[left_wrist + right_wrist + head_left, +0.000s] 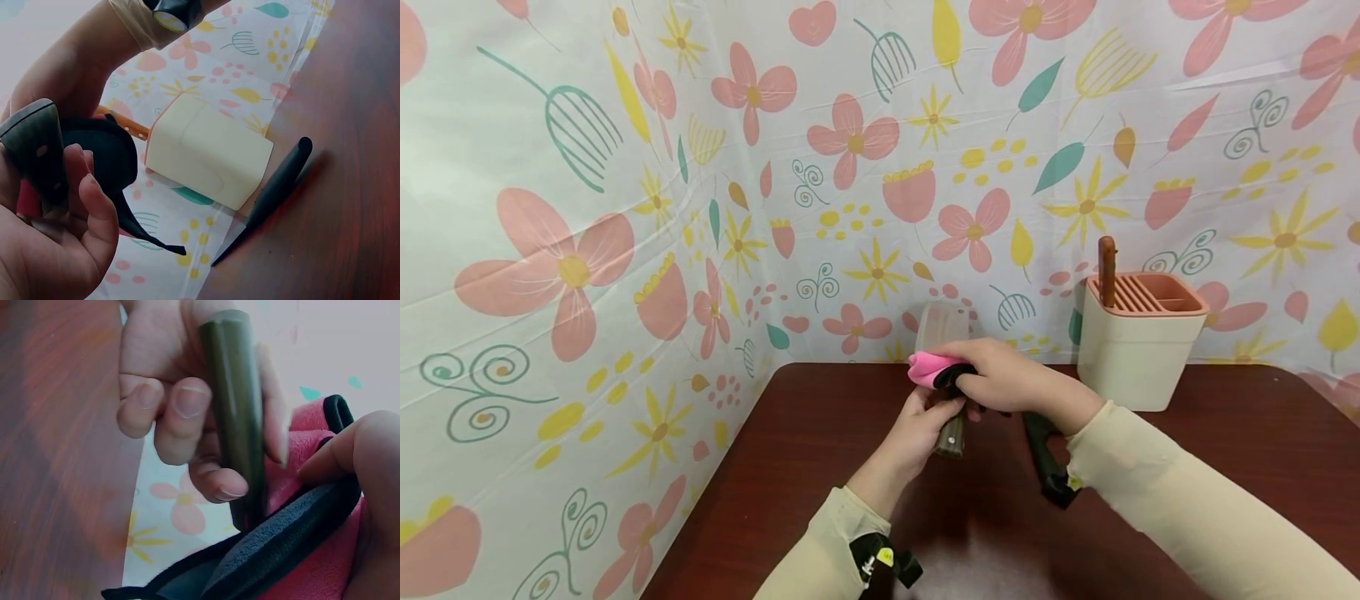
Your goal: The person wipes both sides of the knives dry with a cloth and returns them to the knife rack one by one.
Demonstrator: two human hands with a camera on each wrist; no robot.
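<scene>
A cleaver with a broad pale blade is held up over the table, blade toward the back wall. My left hand grips its dark greenish handle, fingers curled round it in the right wrist view. My right hand pinches a folded cloth, pink on one side and dark with black edging on the other. The cloth lies against the cleaver where handle and blade meet; the right hand covers much of that part. In the left wrist view the cloth's dark side shows behind the handle.
A cream knife holder with a coral slotted top stands at the back right, a wooden-handled knife in it. On the dark red table lies a black, tapering, handle-like object. Flowered cloth covers the walls.
</scene>
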